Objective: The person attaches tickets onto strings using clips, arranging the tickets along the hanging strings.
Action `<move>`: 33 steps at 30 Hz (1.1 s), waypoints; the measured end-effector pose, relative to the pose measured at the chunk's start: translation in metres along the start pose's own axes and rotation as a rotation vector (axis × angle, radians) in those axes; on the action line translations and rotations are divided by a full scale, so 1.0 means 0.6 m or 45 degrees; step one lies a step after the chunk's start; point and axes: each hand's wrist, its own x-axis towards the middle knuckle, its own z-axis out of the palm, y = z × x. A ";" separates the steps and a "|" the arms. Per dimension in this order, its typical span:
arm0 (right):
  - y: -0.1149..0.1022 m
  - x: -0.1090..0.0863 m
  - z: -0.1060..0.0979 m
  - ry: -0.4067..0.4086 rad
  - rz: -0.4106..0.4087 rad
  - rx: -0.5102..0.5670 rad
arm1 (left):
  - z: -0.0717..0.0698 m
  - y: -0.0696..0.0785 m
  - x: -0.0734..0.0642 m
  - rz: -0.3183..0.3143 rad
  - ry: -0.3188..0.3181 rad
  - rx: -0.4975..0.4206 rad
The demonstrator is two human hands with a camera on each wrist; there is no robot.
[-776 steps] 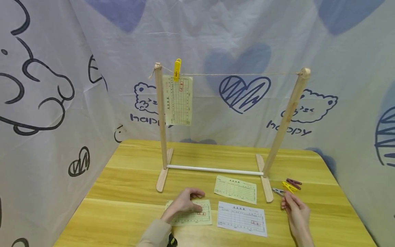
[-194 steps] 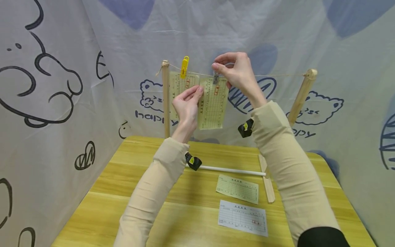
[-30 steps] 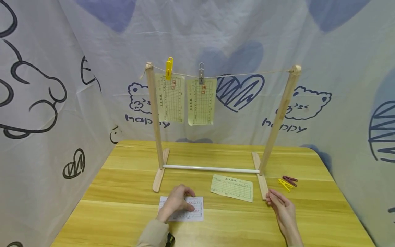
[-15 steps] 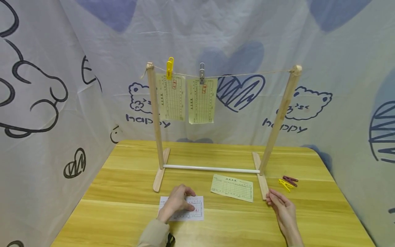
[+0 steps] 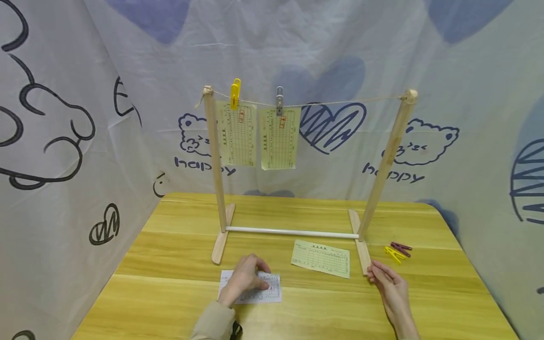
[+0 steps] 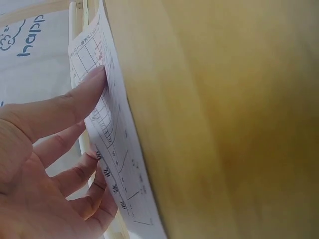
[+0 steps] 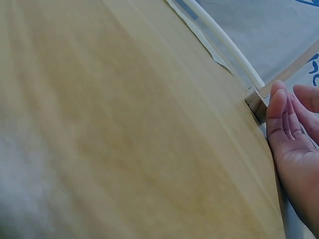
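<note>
My left hand (image 5: 245,278) lies over a white receipt (image 5: 272,295) on the table, its thumb on the printed face and its fingers bent loosely past the far edge. The left wrist view shows the thumb (image 6: 92,89) on the sheet, apart from the fingers. My right hand (image 5: 388,285) rests at the front end of the stand's right foot (image 5: 363,259), fingers loosely curled with nothing between them. Two yellow receipts hang from the string: one under a yellow clothespin (image 5: 235,94), one under a grey clothespin (image 5: 279,101).
A third yellow receipt (image 5: 320,259) lies flat before the stand's white crossbar (image 5: 293,232). Right of the stand, a yellow clothespin (image 5: 395,255) and a dark red one (image 5: 401,249) lie close together. Wooden posts (image 5: 386,167) hold the string.
Since the oldest frame, the second yellow receipt was hung with the grey clothespin. The white receipt moved left under my left hand. Over the last second both hands stay nearly still.
</note>
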 end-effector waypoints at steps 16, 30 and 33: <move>-0.002 0.002 0.001 0.023 0.049 -0.030 | -0.005 -0.002 0.002 -0.028 -0.078 0.031; -0.019 0.013 -0.008 0.084 -0.002 -0.115 | -0.012 -0.024 0.005 -0.061 -0.134 -0.445; -0.033 0.027 -0.024 0.272 -0.024 -0.232 | -0.012 -0.024 0.003 -0.092 -0.151 -0.442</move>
